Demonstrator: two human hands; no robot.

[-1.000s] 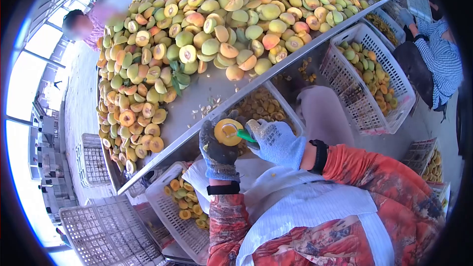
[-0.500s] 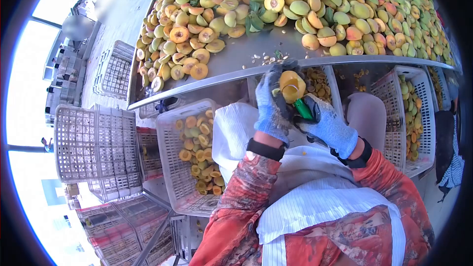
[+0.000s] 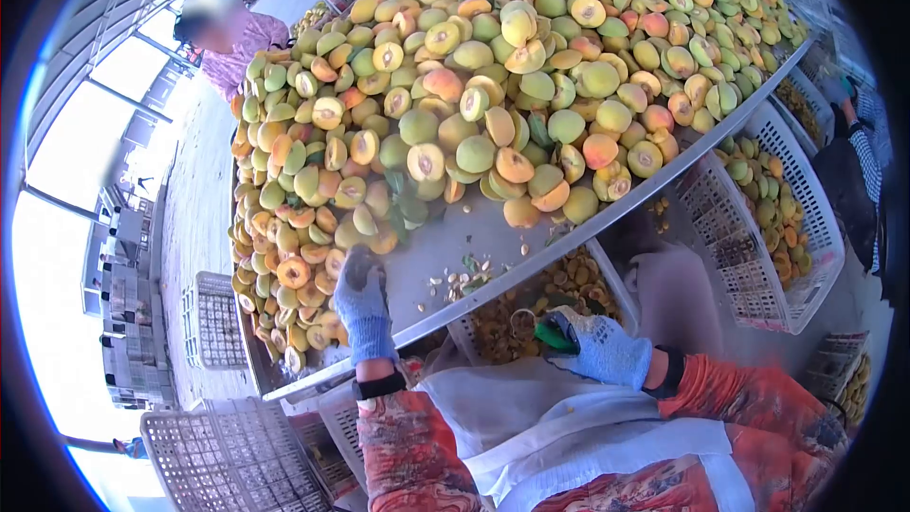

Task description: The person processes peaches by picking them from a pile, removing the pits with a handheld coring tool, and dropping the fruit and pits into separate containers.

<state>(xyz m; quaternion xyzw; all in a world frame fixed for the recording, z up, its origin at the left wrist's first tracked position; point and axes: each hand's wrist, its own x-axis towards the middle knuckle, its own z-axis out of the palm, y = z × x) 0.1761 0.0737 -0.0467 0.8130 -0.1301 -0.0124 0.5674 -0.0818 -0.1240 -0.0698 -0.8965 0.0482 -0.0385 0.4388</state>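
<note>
My left hand, in a blue glove with dark fingertips, reaches over the table's front edge to the heap of halved peaches. Its fingertips meet the fruit near several peach halves, but whether they grip one is not clear. In front of my apron, my right hand is closed around the green handle of a pitting tool. The tool's thin wire loop points left, above a crate of peach pieces under the table edge.
The metal table carries loose pits and green leaves near its rim. White plastic crates stand to the right, with another crate at the lower left. A person is beyond the far left corner.
My view has swung up and left. My left hand has left the tool and the hollowed peach half for the heap. That half is out of my hands; my right hand keeps the tool.
</note>
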